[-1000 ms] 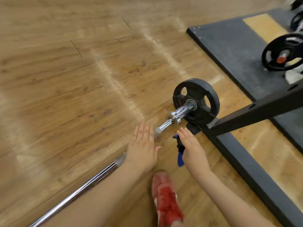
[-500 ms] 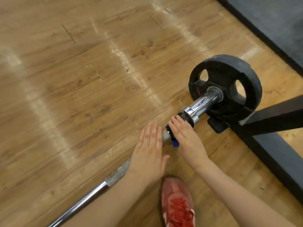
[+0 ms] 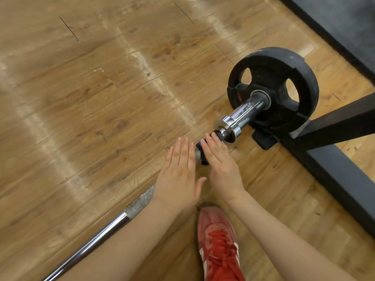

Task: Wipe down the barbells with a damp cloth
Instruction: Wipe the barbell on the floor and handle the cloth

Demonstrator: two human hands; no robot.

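No brand or legible writing can be made out; only a small red mark is seen on the black weight plate (image 3: 273,89), too blurred to be read. The barbell (image 3: 95,238) is laid diagonally across the wooden floor (image 3: 81,118), its chrome sleeve passed through the plate. A dark blue cloth (image 3: 201,148) is wrapped round the shaft just below the collar (image 3: 228,124) and is gripped there by the right hand (image 3: 220,159), fingers curled over it. The left hand (image 3: 178,173) is laid flat on the shaft just beside the cloth, fingers straight and together, nothing held. A red sneaker (image 3: 220,244) is seen below the hands. A black rack frame (image 3: 334,122) stands close beside the plate, and a dark mat (image 3: 349,21) edges the upper right corner. Open floor extends widely to the left of the bar.
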